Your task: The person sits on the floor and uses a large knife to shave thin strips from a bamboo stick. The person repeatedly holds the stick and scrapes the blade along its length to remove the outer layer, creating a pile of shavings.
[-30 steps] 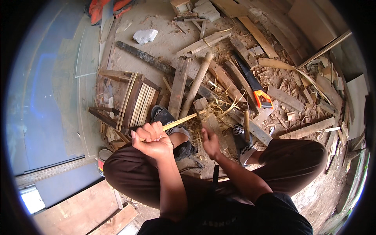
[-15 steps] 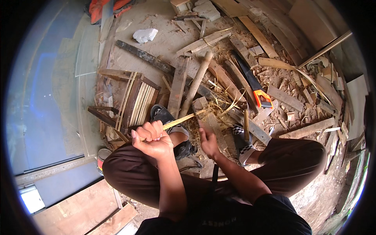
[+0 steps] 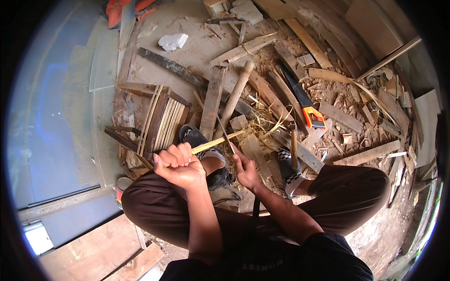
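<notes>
My left hand [image 3: 180, 164] is clenched around a thin pale bamboo strip [image 3: 217, 141] that points up and to the right over my left knee. My right hand [image 3: 244, 169] grips the handle of a slim knife [image 3: 224, 133]. Its blade rises to the upper left and crosses the strip near the strip's far end. Both hands sit above my crossed legs in brown trousers, with a dark sandal [image 3: 193, 136] just beyond the left hand.
Wood scraps and shavings cover the dirt ahead. A handsaw with an orange handle [image 3: 305, 101] lies to the right. A round wooden mallet [image 3: 235, 93] lies centre. A bundle of thin strips [image 3: 165, 122] lies to the left. A white stone [image 3: 172, 41] sits farther back.
My right hand has shifted slightly with the knife against the strip. The left hand has held the strip in nearly the same place.
</notes>
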Motion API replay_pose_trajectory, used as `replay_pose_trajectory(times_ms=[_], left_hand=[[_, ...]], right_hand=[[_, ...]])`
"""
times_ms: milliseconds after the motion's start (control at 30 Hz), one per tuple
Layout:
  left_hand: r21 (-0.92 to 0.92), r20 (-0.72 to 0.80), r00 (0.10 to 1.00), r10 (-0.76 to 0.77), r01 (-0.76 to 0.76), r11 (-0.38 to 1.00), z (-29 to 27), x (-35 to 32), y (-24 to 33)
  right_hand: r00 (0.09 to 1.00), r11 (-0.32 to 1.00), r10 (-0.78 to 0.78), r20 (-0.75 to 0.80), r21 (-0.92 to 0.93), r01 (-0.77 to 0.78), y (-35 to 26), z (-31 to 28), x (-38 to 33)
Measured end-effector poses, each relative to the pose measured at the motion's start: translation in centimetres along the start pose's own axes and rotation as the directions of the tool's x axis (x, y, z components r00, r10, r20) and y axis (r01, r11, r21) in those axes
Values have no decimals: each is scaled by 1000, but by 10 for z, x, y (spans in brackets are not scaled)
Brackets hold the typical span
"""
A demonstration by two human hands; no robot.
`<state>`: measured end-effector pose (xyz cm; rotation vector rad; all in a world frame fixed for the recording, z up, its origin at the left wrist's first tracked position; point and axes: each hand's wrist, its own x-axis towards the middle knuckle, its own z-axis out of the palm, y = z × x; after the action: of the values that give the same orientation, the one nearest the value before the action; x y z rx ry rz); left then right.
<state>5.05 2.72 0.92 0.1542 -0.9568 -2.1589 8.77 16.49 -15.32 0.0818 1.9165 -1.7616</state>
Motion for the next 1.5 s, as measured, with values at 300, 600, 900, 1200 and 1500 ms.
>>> replay_pose_trajectory(times_ms=[300, 600, 900, 1200, 1500], left_hand=[[-7, -45, 999, 23, -24, 1000, 4, 5, 1], [-18, -52, 999, 14, -15, 1000, -2, 7, 1], [13, 3, 1000, 3, -3, 1000, 6, -1, -5], [3, 124, 990, -63, 63, 998, -9, 4, 4], [54, 229, 964, -137, 128, 990, -20, 17, 8]], right_hand=[[973, 990, -114, -200, -111, 93, 56, -5, 13], [979, 990, -139, -150, 12, 142, 31, 10, 5], [971, 985, -163, -175, 21, 169, 22, 6, 6], [973, 981, 184, -142, -31, -190, 40, -23, 13], [991, 996, -77, -111, -50, 72, 16, -4, 10]])
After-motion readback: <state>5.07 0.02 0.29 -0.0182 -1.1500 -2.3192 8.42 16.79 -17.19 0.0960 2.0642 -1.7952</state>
